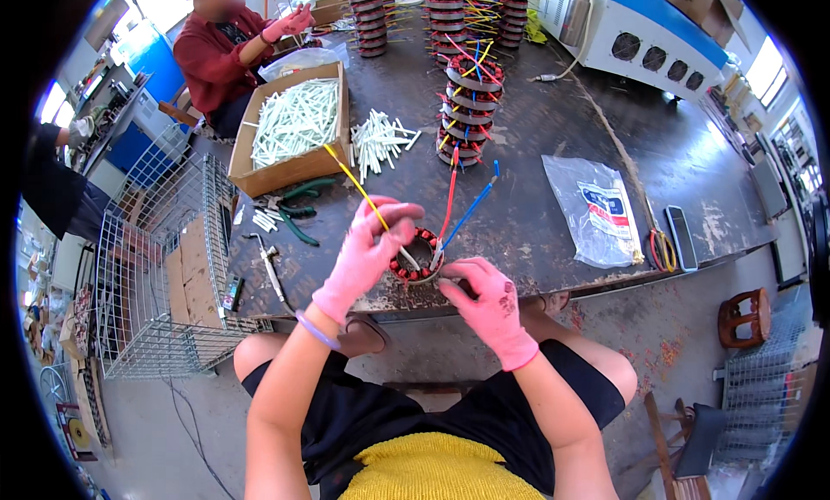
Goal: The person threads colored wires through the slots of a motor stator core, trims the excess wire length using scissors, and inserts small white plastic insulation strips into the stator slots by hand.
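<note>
A: What are the hands doing?

B: The pink-gloved left hand (367, 249) appears to pinch a long yellow wire (354, 180) between thumb and fingers. Just beyond the right hand's fingertips sits a ring-shaped metal core with red windings (415, 274), on the dark, scuffed tabletop (527, 232). The pink-gloved right hand (488, 299) is half curled beside the core's near rim; whether it grips or merely steadies it, I can't tell.

A: How would you handle this well?

B: I'd brace the core with the right hand and guide the wire by its lower end, close to the left fingertips — gently, without dragging on the windings. A stiff red wire (451, 193) and a blue wire (474, 208) rise from the core, beyond the right hand; I'd keep the knuckles off those.

A: And room to move?

B: The table's front edge runs close on the near side of the core, so I'd avoid pulling toward the body. Beyond and left of the left hand lie green-handled pliers (298, 228). The roomier way is right — tabletop stretches from the right hand to a clear plastic bag (584, 219).
</note>
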